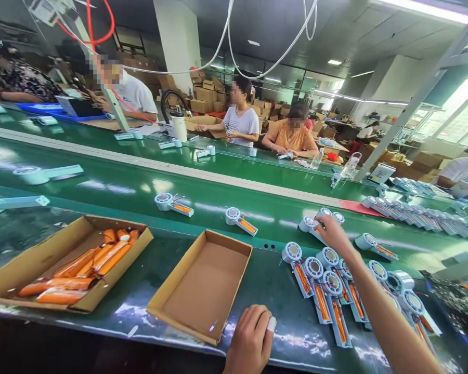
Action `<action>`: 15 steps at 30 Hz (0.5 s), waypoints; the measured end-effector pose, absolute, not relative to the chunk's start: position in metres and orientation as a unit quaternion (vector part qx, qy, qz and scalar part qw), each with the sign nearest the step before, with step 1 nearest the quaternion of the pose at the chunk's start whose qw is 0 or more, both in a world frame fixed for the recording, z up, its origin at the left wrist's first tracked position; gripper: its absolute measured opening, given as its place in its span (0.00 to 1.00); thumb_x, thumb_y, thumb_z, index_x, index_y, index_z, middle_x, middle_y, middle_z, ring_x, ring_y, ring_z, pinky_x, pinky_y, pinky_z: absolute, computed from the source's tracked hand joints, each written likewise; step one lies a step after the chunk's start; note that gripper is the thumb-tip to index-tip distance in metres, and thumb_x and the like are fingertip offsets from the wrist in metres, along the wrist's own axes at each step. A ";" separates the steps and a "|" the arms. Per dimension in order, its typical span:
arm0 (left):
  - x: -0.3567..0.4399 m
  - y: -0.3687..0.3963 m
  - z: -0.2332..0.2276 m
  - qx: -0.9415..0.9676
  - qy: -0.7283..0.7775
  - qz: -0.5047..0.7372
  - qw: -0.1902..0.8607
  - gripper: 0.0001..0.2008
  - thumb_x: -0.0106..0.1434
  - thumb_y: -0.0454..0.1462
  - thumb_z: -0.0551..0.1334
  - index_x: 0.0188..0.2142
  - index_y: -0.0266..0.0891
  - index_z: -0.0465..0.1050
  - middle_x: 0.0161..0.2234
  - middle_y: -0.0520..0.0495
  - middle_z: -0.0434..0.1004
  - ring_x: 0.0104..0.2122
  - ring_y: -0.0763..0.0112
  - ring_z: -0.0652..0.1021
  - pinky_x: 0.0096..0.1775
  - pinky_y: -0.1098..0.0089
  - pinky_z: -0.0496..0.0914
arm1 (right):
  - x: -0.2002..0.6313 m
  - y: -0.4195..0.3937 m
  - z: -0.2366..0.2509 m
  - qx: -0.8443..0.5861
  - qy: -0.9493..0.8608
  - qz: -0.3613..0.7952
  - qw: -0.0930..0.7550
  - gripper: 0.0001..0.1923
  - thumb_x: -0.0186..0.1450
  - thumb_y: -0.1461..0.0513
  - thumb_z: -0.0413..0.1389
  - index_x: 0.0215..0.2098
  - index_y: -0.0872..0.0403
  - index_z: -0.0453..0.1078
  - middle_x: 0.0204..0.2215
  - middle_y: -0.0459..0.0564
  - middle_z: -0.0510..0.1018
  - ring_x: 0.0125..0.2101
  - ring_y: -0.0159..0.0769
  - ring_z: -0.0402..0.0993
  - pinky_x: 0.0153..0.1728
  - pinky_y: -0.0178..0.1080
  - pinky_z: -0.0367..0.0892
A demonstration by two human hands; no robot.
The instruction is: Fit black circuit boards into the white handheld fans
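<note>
My right hand (331, 231) reaches over the green belt, its fingers closed on the round head of a light-blue handheld fan (307, 224). Two more round fan heads (323, 212) lie right behind it. My left hand (251, 335) rests at the near table edge, fingers curled in, with a white covering on one fingertip; nothing shows in it. Under and beside my right forearm lie several open fans (314, 267) with orange batteries in their handles. To the left of my left hand stands a shallow cardboard tray (197, 283) with a small shiny scrap in it.
Another cardboard box (117, 296) holds several orange batteries (97, 259). Single fans (237, 218) lie along the belt (203, 192). Rows of fans (425, 213) are at the far right, and dark small parts (456, 306) nearer. Several co-workers sit across the belt.
</note>
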State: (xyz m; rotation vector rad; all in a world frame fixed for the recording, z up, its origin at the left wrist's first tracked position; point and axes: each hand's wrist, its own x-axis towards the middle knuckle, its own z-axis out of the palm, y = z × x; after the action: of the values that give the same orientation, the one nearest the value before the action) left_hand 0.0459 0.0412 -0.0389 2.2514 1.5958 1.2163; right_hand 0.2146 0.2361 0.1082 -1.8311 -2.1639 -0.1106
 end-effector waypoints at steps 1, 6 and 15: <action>0.047 0.042 -0.039 0.751 0.532 0.385 0.060 0.10 0.66 0.27 0.53 0.39 0.41 0.70 0.36 0.46 0.77 0.36 0.62 0.78 0.39 0.63 0.72 | 0.202 0.224 0.104 -0.611 -0.780 -0.004 0.140 0.14 0.73 0.55 0.56 0.53 0.53 0.71 0.48 0.52 0.77 0.42 0.38 0.77 0.44 0.44 0.75; 0.051 0.045 -0.036 0.754 0.579 0.304 0.068 0.13 0.59 0.25 0.55 0.37 0.41 0.71 0.38 0.45 0.77 0.39 0.57 0.76 0.41 0.57 0.73 | 0.117 0.173 0.072 -0.490 -0.842 0.216 0.068 0.29 0.69 0.55 0.57 0.65 0.57 0.60 0.38 0.60 0.82 0.37 0.50 0.81 0.36 0.42 0.70; 0.049 0.044 -0.029 0.745 0.587 0.304 0.092 0.12 0.62 0.25 0.54 0.34 0.42 0.69 0.38 0.48 0.76 0.40 0.62 0.77 0.43 0.61 0.73 | 0.111 0.192 0.056 -0.468 -0.800 0.354 0.121 0.32 0.67 0.69 0.46 0.69 0.57 0.50 0.21 0.40 0.76 0.20 0.34 0.77 0.24 0.32 0.69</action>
State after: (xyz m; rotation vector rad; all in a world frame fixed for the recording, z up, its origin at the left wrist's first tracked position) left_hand 0.0493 0.0436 -0.0288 2.2128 1.7425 0.9027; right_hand 0.1108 0.1918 0.0558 -1.3673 -2.3379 1.0345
